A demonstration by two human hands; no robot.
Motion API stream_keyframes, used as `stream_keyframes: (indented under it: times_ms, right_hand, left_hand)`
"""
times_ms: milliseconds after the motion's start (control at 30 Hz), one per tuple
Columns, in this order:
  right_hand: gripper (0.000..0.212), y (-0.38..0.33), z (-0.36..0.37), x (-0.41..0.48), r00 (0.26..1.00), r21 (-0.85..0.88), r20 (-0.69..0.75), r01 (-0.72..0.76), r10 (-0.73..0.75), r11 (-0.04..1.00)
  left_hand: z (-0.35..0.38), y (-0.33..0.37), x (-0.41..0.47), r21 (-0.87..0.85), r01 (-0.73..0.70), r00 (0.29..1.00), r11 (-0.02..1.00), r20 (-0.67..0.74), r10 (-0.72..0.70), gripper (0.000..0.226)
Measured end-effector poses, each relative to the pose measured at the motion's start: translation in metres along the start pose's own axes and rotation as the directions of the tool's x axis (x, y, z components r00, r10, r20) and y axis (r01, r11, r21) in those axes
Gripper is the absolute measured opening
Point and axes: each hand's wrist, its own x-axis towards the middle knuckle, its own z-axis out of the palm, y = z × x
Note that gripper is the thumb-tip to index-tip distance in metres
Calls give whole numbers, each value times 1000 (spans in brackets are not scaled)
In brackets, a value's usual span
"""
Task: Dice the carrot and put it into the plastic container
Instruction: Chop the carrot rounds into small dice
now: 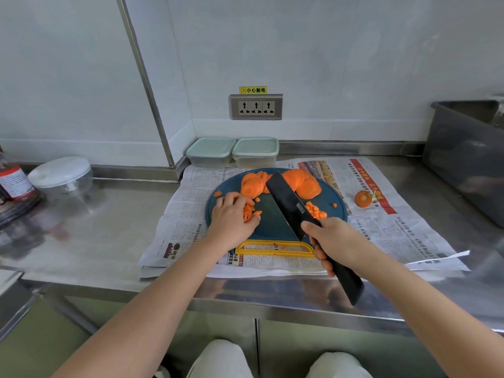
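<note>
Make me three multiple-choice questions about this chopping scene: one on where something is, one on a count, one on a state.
1. Where is the carrot end? A. on the newspaper B. in a bowl C. on the floor
2. How many lidded plastic containers stand at the back? A. one B. two C. four
3. What is the right hand doing? A. resting open B. gripping the knife C. holding a lid
Answers: 1 A, it lies on printed newsprint; 2 B, two sit side by side; 3 B, its fingers curl round the black handle.
</note>
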Motion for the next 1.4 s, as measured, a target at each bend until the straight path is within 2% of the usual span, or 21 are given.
stream_keyframes:
  times_ms: [100,167,267,333,433,600,800,1000,1167,1400]
  right_hand:
    - [35,4,-1,-2,999,-86,-23,37,-39,996]
    - [37,4,1,-3,995,-167,-39,79,-87,983]
    - [42,1,5,1,975,-339,-92,160,-201,927]
    - [43,-1,8,8,958,-415,-111,198,-265,888]
    - [43,-4,15,18,952,-455,-105,211,-287,865]
    - [43,-4,26,23,958,-458,-88,203,-271,865]
    - [48,-13,19,22,966,-416,-128,151,-222,897]
    - [46,-11,19,23,972,-427,-111,141,-206,893]
    - [46,-8,22,24,962,-432,-117,174,-247,885]
    - [45,-4,20,21,965,-424,-125,160,-232,892]
  left_hand:
    - [-2,-1,-2,-34,-23,1000,999,-2,23,47]
    - [-4,-2,-7,-63,-15,1000,998,-16,14,64]
    - [-4,0,-17,92,121,990,988,-77,-114,94]
    - [-1,7,-23,121,199,978,972,-83,-190,97]
    - [4,16,-22,127,199,978,972,-81,-190,88]
    - [2,4,-8,55,60,998,997,-25,-59,60]
    - [1,1,-7,-34,36,999,999,-4,-36,68]
    - [2,1,-6,-17,-43,999,999,4,43,41]
    - [2,-1,-2,-12,-87,996,996,22,88,38]
    - [3,-6,-2,-88,-147,989,985,-45,143,22]
